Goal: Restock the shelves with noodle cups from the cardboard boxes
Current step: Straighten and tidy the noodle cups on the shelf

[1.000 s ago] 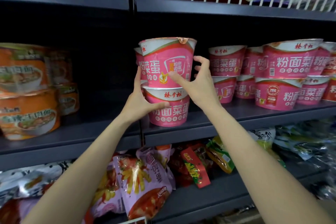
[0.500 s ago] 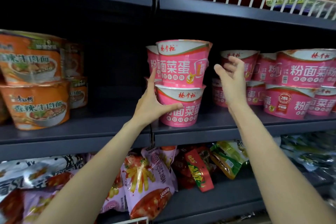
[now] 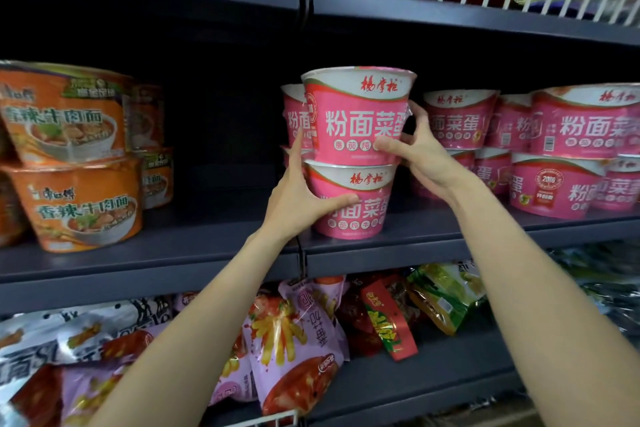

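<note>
Dark store shelves fill your view. Near the front edge of the middle shelf [image 3: 433, 239], your right hand [image 3: 424, 158] curls around the top pink noodle cup [image 3: 358, 114]. Your left hand [image 3: 299, 204] grips the bottom pink cup [image 3: 353, 201] under it. Orange cups [image 3: 74, 163] sit far left.

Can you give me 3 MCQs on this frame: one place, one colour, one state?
1. The top pink cup sits:
A. on another pink cup
B. on the orange bowls
C. on the lower shelf

2. The bowls at left are:
A. green
B. orange
C. blue

3. The right hand is:
A. hanging idle
B. gripping the top pink cup
C. holding a snack bag

Answers:
1 A, it rests on the bottom pink cup, which the left hand grips.
2 B, the orange bowls are stacked two high.
3 B, thumb in front, fingers round the side.
</note>
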Demonstrator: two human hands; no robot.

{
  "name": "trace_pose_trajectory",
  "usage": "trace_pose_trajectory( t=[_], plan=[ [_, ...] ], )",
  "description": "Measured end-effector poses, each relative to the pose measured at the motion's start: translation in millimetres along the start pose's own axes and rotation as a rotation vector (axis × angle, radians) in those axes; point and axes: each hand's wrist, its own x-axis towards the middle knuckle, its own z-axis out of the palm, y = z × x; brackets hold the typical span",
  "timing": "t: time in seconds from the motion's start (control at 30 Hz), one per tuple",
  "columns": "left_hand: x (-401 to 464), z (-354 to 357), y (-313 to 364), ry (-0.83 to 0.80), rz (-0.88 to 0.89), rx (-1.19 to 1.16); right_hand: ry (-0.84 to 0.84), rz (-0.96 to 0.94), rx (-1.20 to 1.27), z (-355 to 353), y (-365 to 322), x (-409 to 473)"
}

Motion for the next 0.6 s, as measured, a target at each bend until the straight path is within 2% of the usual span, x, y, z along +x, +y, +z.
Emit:
trace_pose_trajectory(
  t=[0.1, 0.3, 0.6],
  plan=[
    [0.7, -0.3, -0.5, 0.006, 0.009, -0.001, -0.037, -0.009, 0.027, -1.6, -1.4, -2.4],
    [-1.4, -1.9, -1.9, 0.04, 0.023, -0.006, 0.128, -0.112, -0.14, 19.8, -4.8, -6.3],
    [0.3, -7.4, -7.9, 0.015, 0.011, -0.097, 0.077, -0.074, -0.122, 17.4, -8.8, -4.3]
  ],
)
